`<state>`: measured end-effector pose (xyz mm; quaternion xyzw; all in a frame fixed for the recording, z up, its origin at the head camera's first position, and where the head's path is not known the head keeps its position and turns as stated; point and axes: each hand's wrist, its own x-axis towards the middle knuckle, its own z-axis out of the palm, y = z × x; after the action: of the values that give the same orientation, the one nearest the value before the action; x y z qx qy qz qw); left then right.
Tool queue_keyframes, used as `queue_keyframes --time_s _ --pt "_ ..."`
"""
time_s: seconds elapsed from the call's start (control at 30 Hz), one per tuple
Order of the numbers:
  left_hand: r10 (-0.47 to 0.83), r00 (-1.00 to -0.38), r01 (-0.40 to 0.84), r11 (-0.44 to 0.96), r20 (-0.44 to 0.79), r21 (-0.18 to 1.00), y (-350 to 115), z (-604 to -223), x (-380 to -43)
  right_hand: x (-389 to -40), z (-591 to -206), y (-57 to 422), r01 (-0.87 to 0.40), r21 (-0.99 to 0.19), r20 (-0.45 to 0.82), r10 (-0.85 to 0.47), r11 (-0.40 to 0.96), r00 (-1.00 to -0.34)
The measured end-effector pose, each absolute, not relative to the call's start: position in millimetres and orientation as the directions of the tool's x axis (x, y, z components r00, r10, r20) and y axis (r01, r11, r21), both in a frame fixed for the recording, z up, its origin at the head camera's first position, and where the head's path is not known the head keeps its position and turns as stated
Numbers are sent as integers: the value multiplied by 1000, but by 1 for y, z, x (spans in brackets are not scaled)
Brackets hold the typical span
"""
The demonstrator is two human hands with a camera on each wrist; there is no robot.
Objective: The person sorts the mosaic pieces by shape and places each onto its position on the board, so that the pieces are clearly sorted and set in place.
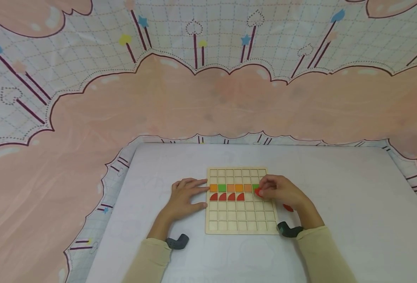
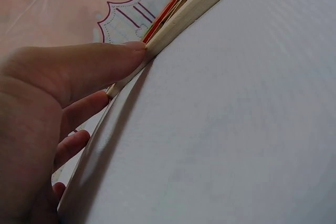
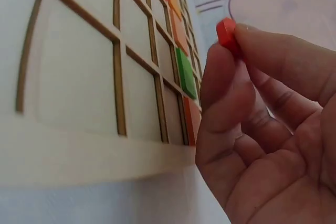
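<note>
A wooden grid board (image 1: 242,232) lies flat on the white table. My left hand (image 1: 184,197) is at its left edge, fingers stretched out; in the left wrist view the thumb (image 2: 105,66) touches the wooden side. Over the right part of the grid, my right hand (image 1: 283,193) pinches a small red piece (image 3: 227,33) between thumb and index finger, raised above the cells. One row holds orange and green squares (image 1: 231,188), its right end hidden by the right hand. Below it, several red quarter-circle pieces (image 1: 231,197) fill the left cells of another row.
Another red piece (image 1: 288,208) lies on the table right of the board, beside the right wrist. A dark band (image 1: 289,230) is on the right wrist and another (image 1: 178,241) on the left. Behind the white table (image 1: 353,188) hangs a pink patterned cloth (image 1: 208,102).
</note>
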<state>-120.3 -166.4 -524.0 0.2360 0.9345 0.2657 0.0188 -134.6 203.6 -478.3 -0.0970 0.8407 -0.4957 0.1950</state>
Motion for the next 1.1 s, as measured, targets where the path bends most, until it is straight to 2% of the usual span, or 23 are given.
queue_keyframes --time_s 0.33,0.6,1.1 --pt "439 -896 413 768 68 488 -165 -522 -119 -134 -482 188 57 -858 -246 -309 511 -919" --pt "436 -898 406 770 59 492 -165 -524 -120 -135 -484 174 -16 -817 -199 -308 577 -930" --pt "443 -894 417 770 66 483 -165 -525 -121 -134 -488 170 6 -771 -207 -243 637 -948"
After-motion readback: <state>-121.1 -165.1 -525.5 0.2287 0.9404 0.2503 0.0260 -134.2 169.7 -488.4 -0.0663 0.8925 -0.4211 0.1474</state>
